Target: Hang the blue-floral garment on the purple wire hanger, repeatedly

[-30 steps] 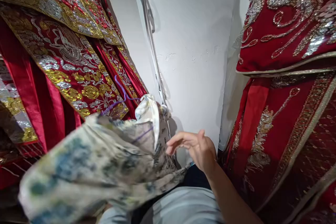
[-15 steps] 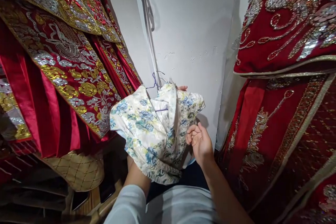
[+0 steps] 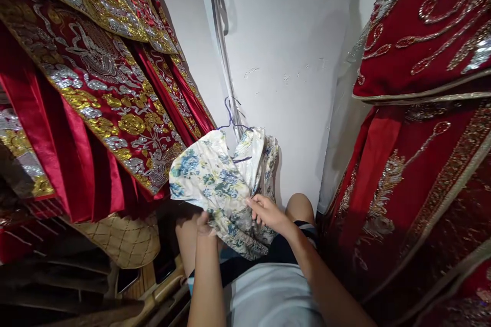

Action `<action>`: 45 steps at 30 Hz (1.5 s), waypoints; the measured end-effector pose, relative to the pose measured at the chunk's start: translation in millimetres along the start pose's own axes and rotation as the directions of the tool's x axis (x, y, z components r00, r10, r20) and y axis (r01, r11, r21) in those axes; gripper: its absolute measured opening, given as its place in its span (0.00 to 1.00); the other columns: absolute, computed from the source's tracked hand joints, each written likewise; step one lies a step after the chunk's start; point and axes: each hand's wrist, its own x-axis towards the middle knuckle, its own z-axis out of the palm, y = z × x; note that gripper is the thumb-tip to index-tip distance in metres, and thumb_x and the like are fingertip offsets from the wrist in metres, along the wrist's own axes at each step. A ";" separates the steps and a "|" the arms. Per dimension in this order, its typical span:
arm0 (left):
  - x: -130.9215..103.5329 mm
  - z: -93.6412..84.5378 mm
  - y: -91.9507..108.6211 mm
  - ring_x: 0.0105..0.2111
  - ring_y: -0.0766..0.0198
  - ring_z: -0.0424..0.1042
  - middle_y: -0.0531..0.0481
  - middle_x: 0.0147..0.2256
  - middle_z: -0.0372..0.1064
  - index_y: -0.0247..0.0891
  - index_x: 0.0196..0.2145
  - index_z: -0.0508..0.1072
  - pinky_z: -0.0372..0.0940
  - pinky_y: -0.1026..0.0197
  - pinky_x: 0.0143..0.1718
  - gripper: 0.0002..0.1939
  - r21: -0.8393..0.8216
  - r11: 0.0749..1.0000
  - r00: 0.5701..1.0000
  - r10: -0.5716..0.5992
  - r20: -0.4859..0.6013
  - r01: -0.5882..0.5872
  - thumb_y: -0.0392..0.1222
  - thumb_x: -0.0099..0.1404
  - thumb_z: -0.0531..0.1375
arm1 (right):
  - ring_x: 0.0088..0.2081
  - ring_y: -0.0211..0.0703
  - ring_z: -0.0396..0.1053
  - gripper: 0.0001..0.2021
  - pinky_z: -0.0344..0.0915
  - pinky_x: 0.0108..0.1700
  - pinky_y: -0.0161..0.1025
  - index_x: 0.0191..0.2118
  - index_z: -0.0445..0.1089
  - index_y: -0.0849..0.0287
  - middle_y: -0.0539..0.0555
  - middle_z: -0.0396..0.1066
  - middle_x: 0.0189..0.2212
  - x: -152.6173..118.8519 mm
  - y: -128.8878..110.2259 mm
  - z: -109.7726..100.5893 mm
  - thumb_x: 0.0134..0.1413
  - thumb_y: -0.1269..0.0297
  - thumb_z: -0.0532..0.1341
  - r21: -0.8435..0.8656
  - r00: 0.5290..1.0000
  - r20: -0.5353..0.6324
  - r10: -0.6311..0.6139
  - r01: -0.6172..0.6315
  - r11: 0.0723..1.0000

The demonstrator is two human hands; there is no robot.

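A white garment with blue and green flowers (image 3: pixel 218 179) hangs on a thin purple hanger (image 3: pixel 231 120) in front of a pale upright pole. My right hand (image 3: pixel 264 210) pinches the garment's front edge with thumb and fingers. My left hand (image 3: pixel 205 223) is at the garment's lower left side; its fingers are blurred and partly behind the cloth, so its grip cannot be made out.
Red embroidered garments with gold and silver sequins (image 3: pixel 130 122) hang at the left, and beaded red garments (image 3: pixel 402 163) at the right. A pale wall (image 3: pixel 299 61) stands behind. Wooden furniture (image 3: pixel 146 283) is at the lower left.
My left hand has come out from inside the garment to its lower left side. My right hand has moved left onto the front edge and closed. The hanger's shoulders now show above the neckline.
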 end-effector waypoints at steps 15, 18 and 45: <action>8.7 9.9 -2.8 0.39 0.44 0.78 0.41 0.30 0.76 0.36 0.38 0.75 0.70 0.45 0.46 0.21 -0.300 0.940 0.987 -0.151 0.058 0.162 0.55 0.53 0.63 | 0.18 0.32 0.56 0.19 0.49 0.20 0.32 0.30 0.63 0.57 0.46 0.64 0.19 2.1 1.0 1.7 0.55 0.45 0.58 0.167 0.995 0.032 -0.091 0.085 0.982; 8.6 12.4 -4.7 0.39 0.44 0.78 0.42 0.28 0.76 0.38 0.37 0.76 0.70 0.47 0.44 0.21 -0.196 0.978 0.997 -0.073 -0.001 0.071 0.58 0.55 0.62 | 0.19 0.32 0.55 0.15 0.48 0.20 0.32 0.28 0.62 0.57 0.45 0.61 0.18 0.9 -3.2 6.8 0.52 0.50 0.61 0.203 0.995 -0.051 -0.084 0.093 0.975; -6.7 49.5 -67.6 0.25 0.62 0.59 0.53 0.24 0.57 0.42 0.28 0.65 0.53 0.62 0.27 0.11 0.313 0.884 0.930 0.368 -0.009 -0.347 0.48 0.65 0.57 | 0.14 0.29 0.48 0.07 0.42 0.17 0.32 0.21 0.68 0.60 0.44 0.59 0.12 61.7 -105.6 -10.0 0.46 0.66 0.61 0.427 0.968 -0.225 -0.113 0.202 0.881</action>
